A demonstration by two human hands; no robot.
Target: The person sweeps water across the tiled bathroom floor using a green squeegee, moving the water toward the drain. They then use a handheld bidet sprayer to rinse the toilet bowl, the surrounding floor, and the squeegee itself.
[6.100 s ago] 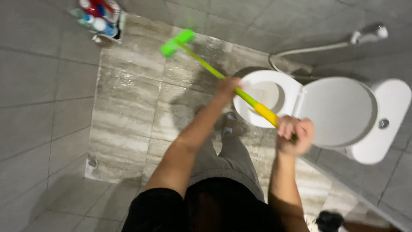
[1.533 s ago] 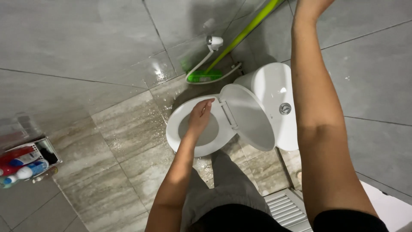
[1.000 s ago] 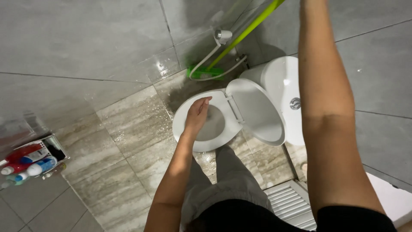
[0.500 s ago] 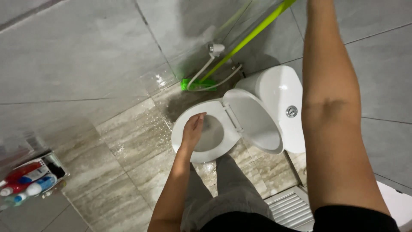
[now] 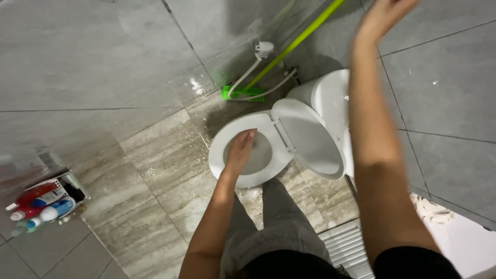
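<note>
Head view: left hand (image 5: 238,151), fingers loosely extended and holding nothing, rests over the white toilet seat (image 5: 222,146) directly ahead; right hand (image 5: 385,18), open and empty, hangs near the green-and-yellow broom (image 5: 294,44) slanting against the wall.

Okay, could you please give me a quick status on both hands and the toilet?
Left hand open, over the white toilet seat. Right hand raised, empty, blurred. White lid up. Green-headed yellow broom leaning behind, apart.
</note>
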